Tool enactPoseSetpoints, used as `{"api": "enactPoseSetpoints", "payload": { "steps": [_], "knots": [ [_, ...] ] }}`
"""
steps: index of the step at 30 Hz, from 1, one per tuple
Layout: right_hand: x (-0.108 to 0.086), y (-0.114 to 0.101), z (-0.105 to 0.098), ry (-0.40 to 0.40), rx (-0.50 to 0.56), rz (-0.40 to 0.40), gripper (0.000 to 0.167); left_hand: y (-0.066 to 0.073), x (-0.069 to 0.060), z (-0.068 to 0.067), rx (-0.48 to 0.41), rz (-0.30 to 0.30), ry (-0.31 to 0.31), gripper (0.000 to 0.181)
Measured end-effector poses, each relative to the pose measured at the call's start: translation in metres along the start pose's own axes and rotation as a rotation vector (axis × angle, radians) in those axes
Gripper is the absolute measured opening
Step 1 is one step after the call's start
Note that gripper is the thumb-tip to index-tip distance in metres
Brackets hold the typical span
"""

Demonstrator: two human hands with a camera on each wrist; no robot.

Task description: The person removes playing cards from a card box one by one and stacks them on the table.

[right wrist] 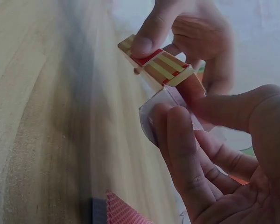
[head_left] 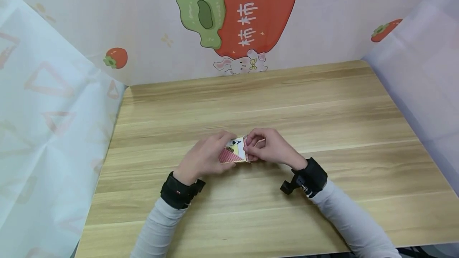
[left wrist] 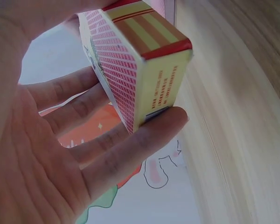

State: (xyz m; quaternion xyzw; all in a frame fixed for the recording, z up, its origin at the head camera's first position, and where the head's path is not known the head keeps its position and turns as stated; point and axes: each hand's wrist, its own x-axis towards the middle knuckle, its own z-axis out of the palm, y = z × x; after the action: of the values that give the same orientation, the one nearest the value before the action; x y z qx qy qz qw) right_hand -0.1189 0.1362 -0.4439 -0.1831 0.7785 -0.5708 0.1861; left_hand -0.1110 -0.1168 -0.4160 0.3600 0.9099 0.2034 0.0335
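Observation:
A playing card box (head_left: 234, 151) with a red patterned face and an ace of spades printed on it is held just over the table's middle. My left hand (head_left: 205, 155) grips it, thumb on one narrow side and fingers on the other. In the left wrist view, the box (left wrist: 165, 81) shows a striped cream-and-brown side and small red print. My right hand (head_left: 269, 146) pinches the pale end flap (right wrist: 165, 105), which stands out from the box's end. The inside of the box is hidden by the fingers.
The wood-grain table (head_left: 229, 218) stretches out all around the hands. A white printed sheet (head_left: 150, 23) with a big red cartoon fruit (head_left: 261, 11) hangs behind it. White sheets close off the left and right sides. Both wrists wear black camera straps (head_left: 179, 190).

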Motion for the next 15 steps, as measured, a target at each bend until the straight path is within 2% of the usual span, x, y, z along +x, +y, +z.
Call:
{"api": "enactPoseSetpoints", "payload": {
  "steps": [4, 7, 15],
  "knots": [
    [-0.0010, 0.0035, 0.0031, -0.009, -0.006, 0.025, 0.013, 0.0031, -0.0005, 0.0034, 0.027, 0.028, -0.001, 0.070],
    [-0.0013, 0.0035, 0.0032, -0.023, 0.016, 0.058, 0.013, 0.0047, -0.0008, 0.0046, 0.038, 0.028, -0.001, 0.069],
    [0.0007, -0.0005, -0.0041, -0.049, 0.039, 0.158, 0.014, 0.0016, 0.0005, 0.0036, 0.023, -0.049, -0.029, 0.070]
  ]
}}
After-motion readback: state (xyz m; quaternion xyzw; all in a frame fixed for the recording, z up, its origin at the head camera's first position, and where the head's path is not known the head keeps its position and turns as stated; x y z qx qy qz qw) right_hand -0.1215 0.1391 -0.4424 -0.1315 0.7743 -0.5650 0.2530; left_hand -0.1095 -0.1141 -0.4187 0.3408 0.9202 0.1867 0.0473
